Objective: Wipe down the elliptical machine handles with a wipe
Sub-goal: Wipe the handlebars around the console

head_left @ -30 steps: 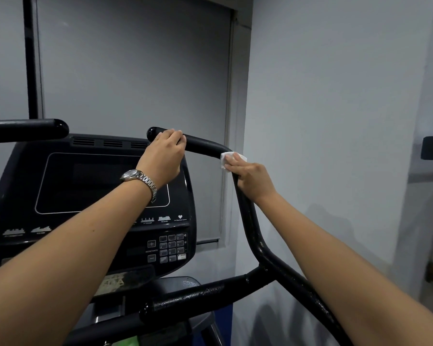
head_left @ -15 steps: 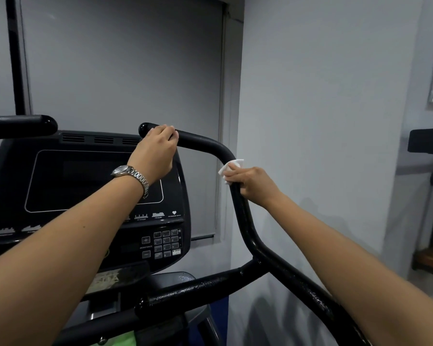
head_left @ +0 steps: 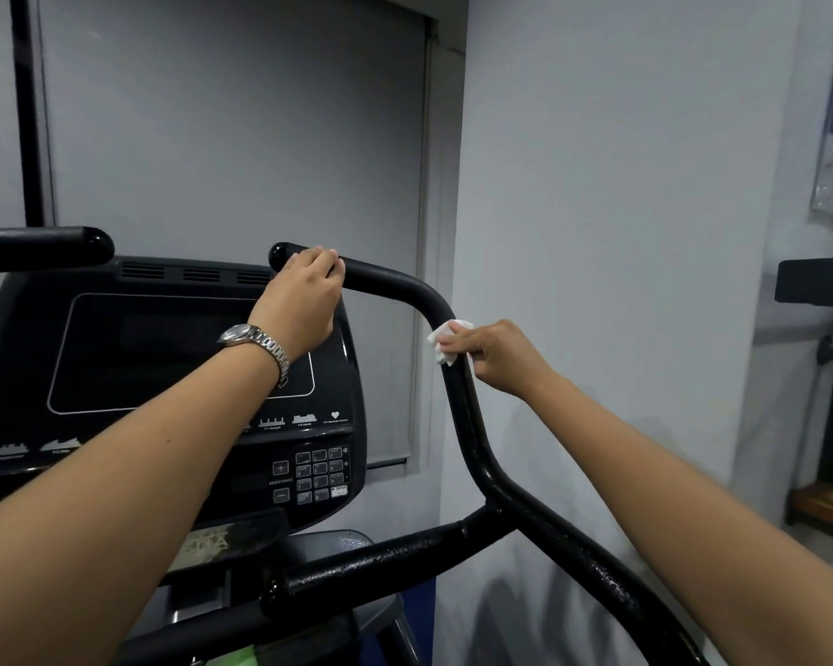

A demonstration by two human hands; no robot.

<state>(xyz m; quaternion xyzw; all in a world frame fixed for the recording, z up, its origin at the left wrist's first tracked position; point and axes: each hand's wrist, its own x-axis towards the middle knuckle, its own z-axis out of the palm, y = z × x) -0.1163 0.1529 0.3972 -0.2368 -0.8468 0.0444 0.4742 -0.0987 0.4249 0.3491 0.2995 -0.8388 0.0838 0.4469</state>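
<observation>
The wipe (head_left: 446, 341) was bunched white against the right handle (head_left: 458, 377), pinched there under my right hand (head_left: 503, 358), whose fingers were closed around both tissue and bar just below the top bend. Above those fingers the handle curved over to its end cap, where my left hand (head_left: 304, 300) was wrapped shut on the grip, steadying it. Below my right fingers the bar ran down to the joint and on toward me; I judged that long stretch not yet wiped, though the black paint showed nothing either way. Well off to the left of my left fingers, the left handle (head_left: 44, 249) stood untouched, beyond the console (head_left: 179, 353). I reckoned the job was under halfway.
</observation>
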